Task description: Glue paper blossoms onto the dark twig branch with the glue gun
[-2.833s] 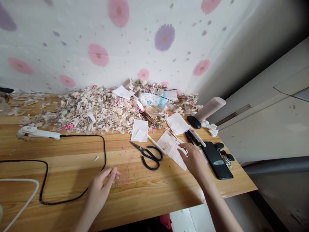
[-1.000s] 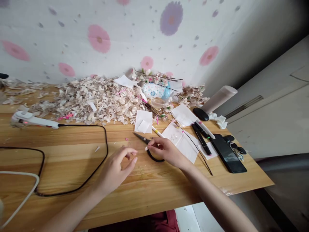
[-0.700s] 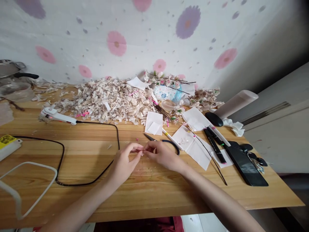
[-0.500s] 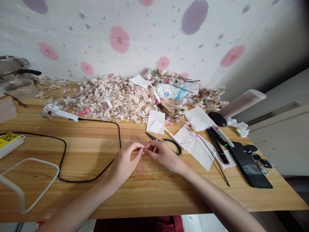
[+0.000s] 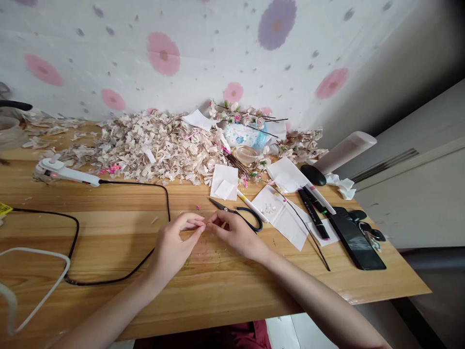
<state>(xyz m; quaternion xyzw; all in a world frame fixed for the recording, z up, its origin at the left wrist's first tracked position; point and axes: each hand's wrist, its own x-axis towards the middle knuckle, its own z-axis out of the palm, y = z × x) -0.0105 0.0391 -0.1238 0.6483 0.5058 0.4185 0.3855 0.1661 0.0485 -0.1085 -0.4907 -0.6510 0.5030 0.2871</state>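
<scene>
**Left hand (image 5: 170, 249) and right hand (image 5: 238, 237) meet, fingertips together, over the table (image 5: 254, 295)**

Nearest, dark red cloth (image 5: 252, 333) shows below the table's front edge. Above the wood, the thumb and fingers of each hand are drawn into a pinch, the two pinches meeting tip to tip; whatever lies between them is too small to tell. At the left, a black cord (image 5: 87, 283) loops across the wood, and a yellow label (image 5: 5, 209), cut off by the picture's edge, bears dark marks that cannot be read.

Just beyond the right hand lie black-handled scissors (image 5: 225, 209), partly hidden by it, blades pointing left. To their right are a yellow-banded pen (image 5: 253, 207), a white sheet (image 5: 290, 225) with pale scraps on it, a dark stem (image 5: 309, 230) lying across the sheet, and a black marker (image 5: 313, 214) whose pale lettering is too small to read. Right of these is a black phone (image 5: 358, 240).

Farther back, a white tool (image 5: 70, 174) shows a small red light beside a heap of pale petals (image 5: 160, 145). Flowering sprigs (image 5: 250, 116) lie over a dotted packet (image 5: 241, 134), before a backdrop (image 5: 203, 58) printed with pink and purple flowers.
</scene>
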